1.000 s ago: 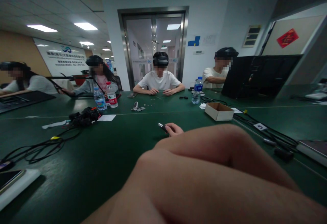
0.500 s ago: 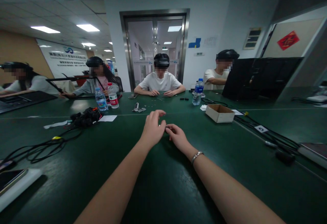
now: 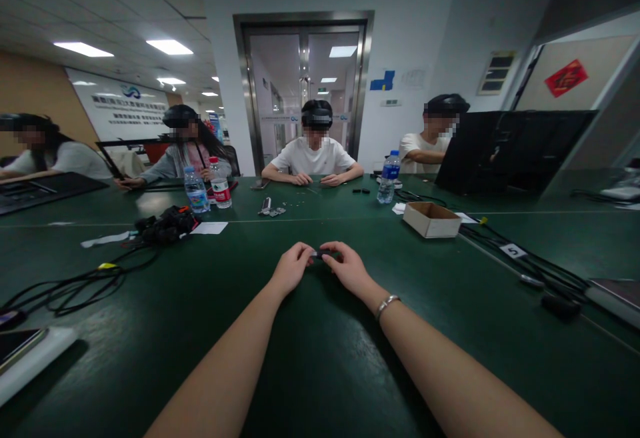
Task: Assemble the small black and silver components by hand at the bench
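Observation:
A small dark object with a silvery end [image 3: 319, 255] is held between my two hands just above the green table [image 3: 320, 345]. My left hand [image 3: 291, 269] is closed, with thumb and fingertips pinching the object's silvery left end. My right hand [image 3: 349, 269], with a silver bracelet at the wrist, is closed around the dark right end. Its fingers partly cover the object, and its exact kind cannot be made out.
Beyond my hands lie small metal parts [image 3: 273, 209]. An open box [image 3: 432, 220], a water bottle [image 3: 389, 177] and cables [image 3: 530, 258] are to the right. Two bottles, black gear [image 3: 167, 226] and a phone [image 3: 23, 345] are leftward. Several people sit around the table.
My left hand has come down from a raised, more open pose and now pinches the object's left end. My right hand has stayed nearly in place, and the object shows more clearly.

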Action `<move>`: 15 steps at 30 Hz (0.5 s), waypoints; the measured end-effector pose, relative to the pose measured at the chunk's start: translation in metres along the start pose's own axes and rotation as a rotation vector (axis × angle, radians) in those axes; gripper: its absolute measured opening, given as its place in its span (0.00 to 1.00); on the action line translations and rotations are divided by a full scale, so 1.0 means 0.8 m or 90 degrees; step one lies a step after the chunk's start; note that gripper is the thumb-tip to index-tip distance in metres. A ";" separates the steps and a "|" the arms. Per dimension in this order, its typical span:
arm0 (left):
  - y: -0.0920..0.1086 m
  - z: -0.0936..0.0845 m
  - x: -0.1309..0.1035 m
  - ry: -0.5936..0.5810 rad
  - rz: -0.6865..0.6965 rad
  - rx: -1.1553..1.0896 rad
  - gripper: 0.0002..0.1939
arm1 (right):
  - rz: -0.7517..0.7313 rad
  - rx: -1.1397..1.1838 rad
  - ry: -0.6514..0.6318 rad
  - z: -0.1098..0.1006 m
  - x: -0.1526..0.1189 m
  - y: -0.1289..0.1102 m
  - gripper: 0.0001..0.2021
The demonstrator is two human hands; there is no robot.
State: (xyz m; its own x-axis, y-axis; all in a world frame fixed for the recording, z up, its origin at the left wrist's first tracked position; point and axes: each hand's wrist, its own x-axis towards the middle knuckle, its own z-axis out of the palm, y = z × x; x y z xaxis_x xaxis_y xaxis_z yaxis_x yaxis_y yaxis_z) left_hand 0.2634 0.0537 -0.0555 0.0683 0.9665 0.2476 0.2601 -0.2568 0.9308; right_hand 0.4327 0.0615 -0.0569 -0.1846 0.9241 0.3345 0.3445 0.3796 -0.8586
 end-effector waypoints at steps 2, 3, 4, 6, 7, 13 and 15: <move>0.001 -0.001 -0.001 0.012 -0.008 0.025 0.12 | -0.008 -0.005 0.001 0.000 0.000 0.000 0.13; 0.002 -0.002 -0.002 0.018 -0.008 0.031 0.12 | -0.011 -0.006 0.002 0.001 0.000 0.001 0.12; 0.003 -0.003 -0.003 0.024 -0.004 0.031 0.11 | -0.013 -0.006 0.003 0.001 0.000 0.001 0.12; 0.004 -0.004 -0.003 0.029 0.019 0.019 0.10 | -0.011 -0.001 0.001 0.001 0.001 0.000 0.12; 0.005 -0.005 -0.003 0.028 0.034 0.010 0.08 | -0.007 0.002 -0.001 0.001 0.001 0.000 0.13; 0.006 -0.004 -0.002 0.018 0.045 -0.064 0.10 | 0.020 0.017 0.003 0.000 0.000 -0.005 0.12; 0.004 -0.003 -0.001 0.040 0.007 -0.085 0.13 | 0.025 0.019 0.001 -0.001 -0.001 -0.006 0.12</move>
State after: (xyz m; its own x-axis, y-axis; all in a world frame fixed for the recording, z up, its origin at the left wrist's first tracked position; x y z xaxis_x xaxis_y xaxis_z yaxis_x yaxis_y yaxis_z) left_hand 0.2623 0.0523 -0.0519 0.0086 0.9629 0.2697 0.1284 -0.2685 0.9547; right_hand 0.4318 0.0588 -0.0526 -0.1707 0.9383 0.3006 0.3242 0.3416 -0.8822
